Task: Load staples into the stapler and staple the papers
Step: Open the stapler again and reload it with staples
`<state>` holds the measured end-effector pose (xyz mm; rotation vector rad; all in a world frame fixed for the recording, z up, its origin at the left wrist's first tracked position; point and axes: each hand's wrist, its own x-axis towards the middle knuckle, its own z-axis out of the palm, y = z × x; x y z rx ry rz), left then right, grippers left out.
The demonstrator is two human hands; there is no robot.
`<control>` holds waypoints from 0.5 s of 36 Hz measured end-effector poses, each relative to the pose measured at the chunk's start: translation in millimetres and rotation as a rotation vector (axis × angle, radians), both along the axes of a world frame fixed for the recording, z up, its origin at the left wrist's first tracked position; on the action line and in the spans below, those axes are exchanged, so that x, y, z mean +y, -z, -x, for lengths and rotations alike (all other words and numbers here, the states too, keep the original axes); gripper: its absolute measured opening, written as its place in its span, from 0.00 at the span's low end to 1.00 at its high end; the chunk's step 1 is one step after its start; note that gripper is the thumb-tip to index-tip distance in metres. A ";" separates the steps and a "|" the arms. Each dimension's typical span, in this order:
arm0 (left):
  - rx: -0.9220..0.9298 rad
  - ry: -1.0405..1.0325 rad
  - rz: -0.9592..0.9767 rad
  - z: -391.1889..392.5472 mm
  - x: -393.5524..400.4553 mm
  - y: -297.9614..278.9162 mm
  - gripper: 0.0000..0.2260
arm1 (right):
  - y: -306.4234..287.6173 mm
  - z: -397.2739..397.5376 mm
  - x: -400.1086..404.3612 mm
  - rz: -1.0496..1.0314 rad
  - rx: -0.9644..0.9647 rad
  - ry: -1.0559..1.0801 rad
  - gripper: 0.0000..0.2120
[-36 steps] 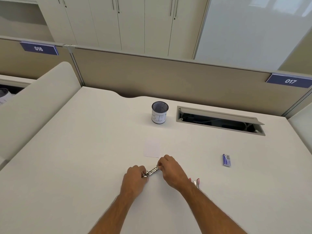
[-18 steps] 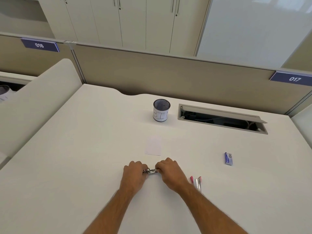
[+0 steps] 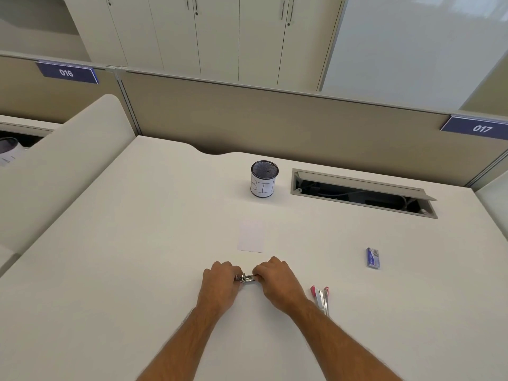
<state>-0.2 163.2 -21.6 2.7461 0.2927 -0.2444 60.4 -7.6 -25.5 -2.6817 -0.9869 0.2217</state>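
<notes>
While left hand [image 3: 220, 284] and right hand [image 3: 277, 281] pinch it between them: small shiny metal stapler piece [image 3: 247, 278], just below white paper [image 3: 251, 235].

A mesh cup [image 3: 264, 179] labelled "BIN" stands near the open cable hatch [image 3: 362, 192] — both at the desk's [image 3: 110, 270] far side.

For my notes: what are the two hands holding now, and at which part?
Both hold a small metal piece, likely staples or the stapler's magazine: left hand at its left end, right hand at its right end.
</notes>
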 end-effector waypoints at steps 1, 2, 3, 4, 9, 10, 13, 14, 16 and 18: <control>-0.002 -0.001 0.003 0.3 -0.1 -0.2 0.08 | 0.1 0.5 0.1 -0.005 0.004 0.005 0.12; -0.003 -0.003 0.004 0.5 -0.3 -0.6 0.08 | 0.1 0.8 0.2 -0.011 0.009 0.011 0.12; -0.003 -0.004 0.003 0.6 -0.3 -0.9 0.08 | 0.2 1.1 0.2 -0.018 0.015 0.019 0.11; -0.002 -0.004 0.002 0.6 -0.5 -1.1 0.08 | 0.1 1.3 0.2 -0.028 0.022 0.027 0.11; 0.002 -0.007 0.006 0.7 -0.8 -1.1 0.08 | -0.7 0.9 0.5 -0.063 0.049 0.055 0.10; 0.000 -0.009 0.008 0.9 -0.7 -0.9 0.08 | -0.8 0.7 0.6 -0.067 0.052 0.057 0.10; -0.004 -0.011 0.014 1.6 -0.6 -1.0 0.08 | -0.9 0.6 0.6 -0.063 0.055 0.056 0.10; -0.005 -0.012 0.017 1.7 -0.6 -0.9 0.08 | -0.8 0.6 0.8 -0.065 0.057 0.058 0.10; -0.009 -0.013 0.023 1.5 -0.9 -0.9 0.07 | -1.1 0.8 1.3 -0.073 0.061 0.065 0.09; -0.012 -0.012 0.022 1.4 -1.1 -1.2 0.07 | -2.0 0.8 2.1 -0.085 0.073 0.078 0.09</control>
